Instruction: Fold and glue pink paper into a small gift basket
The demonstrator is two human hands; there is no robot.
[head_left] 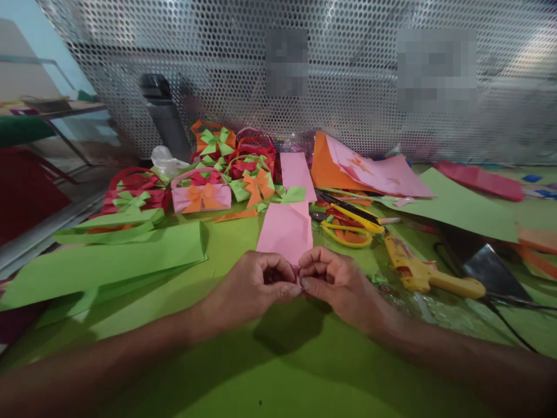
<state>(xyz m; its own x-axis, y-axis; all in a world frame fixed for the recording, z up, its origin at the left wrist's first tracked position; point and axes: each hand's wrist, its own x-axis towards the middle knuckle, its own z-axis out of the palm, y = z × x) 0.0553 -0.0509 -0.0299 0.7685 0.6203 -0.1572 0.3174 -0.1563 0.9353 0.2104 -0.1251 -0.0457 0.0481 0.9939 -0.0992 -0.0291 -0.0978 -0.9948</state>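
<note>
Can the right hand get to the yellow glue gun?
Probably yes. The glue gun lies to the right of the right hand, with nothing tall between, just green scraps, though that hand seems to be pinching the pink paper.

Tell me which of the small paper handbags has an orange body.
The orange paper handbag at the cluster's back, with a light green bow; the pink handbag in front only wears an orange bow, and the leftmost handbag is red.

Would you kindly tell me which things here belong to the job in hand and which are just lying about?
Job: left hand, right hand, pink paper at their fingertips; likely glue gun, scissors, paper handbags.
Apparently lying about: grey bottle, blue piece.
</note>
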